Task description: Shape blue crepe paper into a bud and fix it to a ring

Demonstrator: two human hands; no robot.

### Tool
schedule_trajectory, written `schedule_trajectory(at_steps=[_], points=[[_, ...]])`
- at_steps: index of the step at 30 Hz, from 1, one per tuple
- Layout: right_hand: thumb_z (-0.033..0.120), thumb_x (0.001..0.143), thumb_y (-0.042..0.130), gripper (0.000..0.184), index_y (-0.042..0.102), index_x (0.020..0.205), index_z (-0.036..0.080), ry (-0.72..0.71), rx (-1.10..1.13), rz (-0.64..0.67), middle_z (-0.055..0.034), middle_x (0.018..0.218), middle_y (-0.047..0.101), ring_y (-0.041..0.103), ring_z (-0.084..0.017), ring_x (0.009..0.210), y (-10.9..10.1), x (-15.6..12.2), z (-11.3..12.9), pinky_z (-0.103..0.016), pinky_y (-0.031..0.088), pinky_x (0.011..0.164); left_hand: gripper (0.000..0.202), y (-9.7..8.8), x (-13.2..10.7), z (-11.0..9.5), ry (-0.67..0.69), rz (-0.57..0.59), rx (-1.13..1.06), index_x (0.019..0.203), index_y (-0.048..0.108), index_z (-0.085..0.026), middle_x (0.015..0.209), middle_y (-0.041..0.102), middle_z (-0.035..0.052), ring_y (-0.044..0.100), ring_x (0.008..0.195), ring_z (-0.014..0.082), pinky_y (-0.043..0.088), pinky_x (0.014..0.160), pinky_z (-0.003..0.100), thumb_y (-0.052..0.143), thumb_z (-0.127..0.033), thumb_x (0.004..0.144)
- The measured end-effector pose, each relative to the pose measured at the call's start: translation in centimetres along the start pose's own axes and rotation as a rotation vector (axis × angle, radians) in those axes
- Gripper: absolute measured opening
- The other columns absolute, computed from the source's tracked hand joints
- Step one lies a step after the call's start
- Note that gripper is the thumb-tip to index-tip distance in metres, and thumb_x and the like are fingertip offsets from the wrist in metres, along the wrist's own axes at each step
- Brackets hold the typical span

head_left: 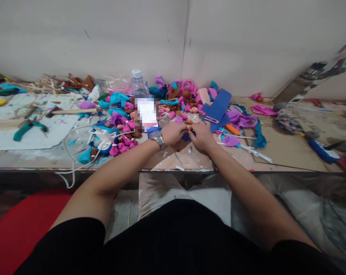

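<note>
My left hand [173,133], with a metal watch [158,139] on its wrist, and my right hand [202,135] meet over the middle of the worktable [290,152]. Both have their fingers curled round a small piece of dark blue crepe paper [187,136] pinched between them. Just behind my hands lies a heap of small rolled paper flowers [124,126] in pink, purple, teal and brown. A folded blue paper sheet [218,107] rests to the right of the heap.
A clear water bottle [139,84] stands at the back. White cables and a charger [102,139] lie at the left, teal-handled pliers [28,129] further left. Purple and teal paper strips [255,131] sprawl at the right. The wall rises close behind.
</note>
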State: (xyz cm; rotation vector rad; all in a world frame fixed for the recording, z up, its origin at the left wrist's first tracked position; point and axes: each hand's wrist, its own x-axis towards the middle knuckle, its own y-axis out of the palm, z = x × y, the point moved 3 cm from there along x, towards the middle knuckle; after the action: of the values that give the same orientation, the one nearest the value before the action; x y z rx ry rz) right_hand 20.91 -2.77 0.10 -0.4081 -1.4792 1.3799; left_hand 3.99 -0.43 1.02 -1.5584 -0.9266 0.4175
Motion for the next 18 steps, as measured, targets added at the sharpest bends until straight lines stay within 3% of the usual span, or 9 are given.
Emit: schedule_trajectory(at_steps=[18], points=[[0.030, 0.100, 0.054, 0.019, 0.071, 0.098, 0.021, 0.004, 0.002, -0.051, -0.0124, 0.100, 0.077, 0.059, -0.034, 0.114, -0.36, -0.16, 0.02, -0.050, 0.028, 0.100, 0.026, 0.48, -0.09, 0.40, 0.024, -0.036, -0.025, 0.111, 0.075, -0.021, 0.112, 0.080, 0.0107, 0.073, 0.103, 0.0277, 0.051, 0.084, 0.038, 0.052, -0.030, 0.103]])
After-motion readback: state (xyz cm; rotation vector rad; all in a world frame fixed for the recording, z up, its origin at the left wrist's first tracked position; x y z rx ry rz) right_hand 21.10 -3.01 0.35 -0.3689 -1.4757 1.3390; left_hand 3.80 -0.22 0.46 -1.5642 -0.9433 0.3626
